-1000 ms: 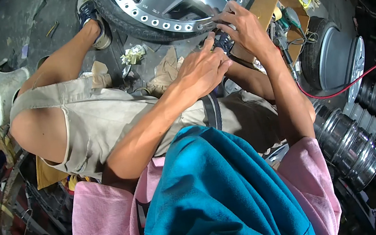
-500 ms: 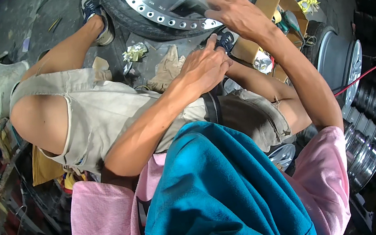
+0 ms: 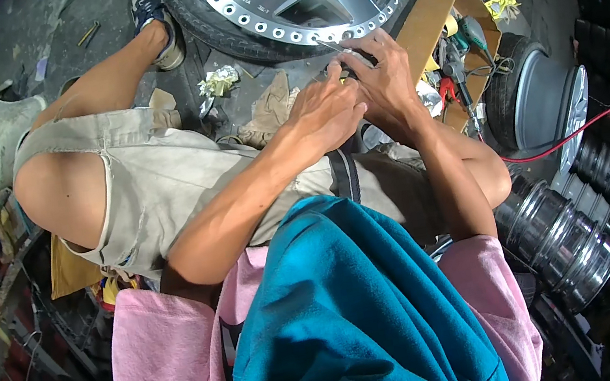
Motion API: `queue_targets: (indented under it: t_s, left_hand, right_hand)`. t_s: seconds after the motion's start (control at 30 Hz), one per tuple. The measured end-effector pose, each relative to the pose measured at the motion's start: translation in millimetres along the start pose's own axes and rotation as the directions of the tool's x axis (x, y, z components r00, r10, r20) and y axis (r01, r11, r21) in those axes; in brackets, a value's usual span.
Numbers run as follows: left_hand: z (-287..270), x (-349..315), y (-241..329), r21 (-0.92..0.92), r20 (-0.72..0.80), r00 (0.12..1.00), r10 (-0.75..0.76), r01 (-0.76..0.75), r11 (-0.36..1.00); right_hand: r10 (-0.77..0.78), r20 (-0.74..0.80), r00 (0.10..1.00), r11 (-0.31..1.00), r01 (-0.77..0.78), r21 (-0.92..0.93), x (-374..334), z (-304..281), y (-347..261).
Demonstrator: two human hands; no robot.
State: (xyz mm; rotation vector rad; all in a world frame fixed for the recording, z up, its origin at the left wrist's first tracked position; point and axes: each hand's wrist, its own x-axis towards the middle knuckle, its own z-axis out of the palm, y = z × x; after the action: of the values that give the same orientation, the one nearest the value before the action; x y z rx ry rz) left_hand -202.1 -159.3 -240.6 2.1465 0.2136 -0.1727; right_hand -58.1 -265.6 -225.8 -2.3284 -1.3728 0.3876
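The alloy wheel (image 3: 343, 1), with its tyre (image 3: 206, 29), lay face up on the floor (image 3: 95, 72) ahead of the person, its far side cut off by the view. By the near edge of its perforated lip (image 3: 287, 34), the fingers of the right hand (image 3: 387, 70) pinched a slender metal piece (image 3: 328, 45). The left hand (image 3: 323, 113) sat just below and to the left, fingers curled inward; what they held, if anything, I could not tell. The left edge of the cardboard box (image 3: 425, 18) stood near the wheel. In my judgement, such fine handling called for a light pinch, the left hand bracing the right, and the metal tip guided squarely without scraping the lip.
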Motion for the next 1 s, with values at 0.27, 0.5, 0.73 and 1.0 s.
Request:
queue_targets:
  t_s: [0.27,0.5,0.73,1.0]
  left_hand:
    - [-9,0,6,-0.039,0.035,0.999,-0.026,0.027,0.999]
    - [-9,1,5,-0.037,-0.006,1.000,-0.013,0.013,0.999]
    - [-7,2,5,0.011,-0.001,1.000,-0.001,0.001,1.000]
    - [-13,0,8,-0.009,0.011,1.000,-0.028,0.028,1.000]
  right_hand:
    - [-0.089,0.080,0.993,0.995,0.092,-0.030,17,-16,7]
    - [-0.271,0.158,0.950,0.945,0.294,-0.145,60,-27,21]
    - [-0.567,0.342,0.749,0.631,0.662,-0.404,96,-38,-8]
    - [-0.599,0.509,0.618,0.443,0.785,-0.432,103,-42,-19]
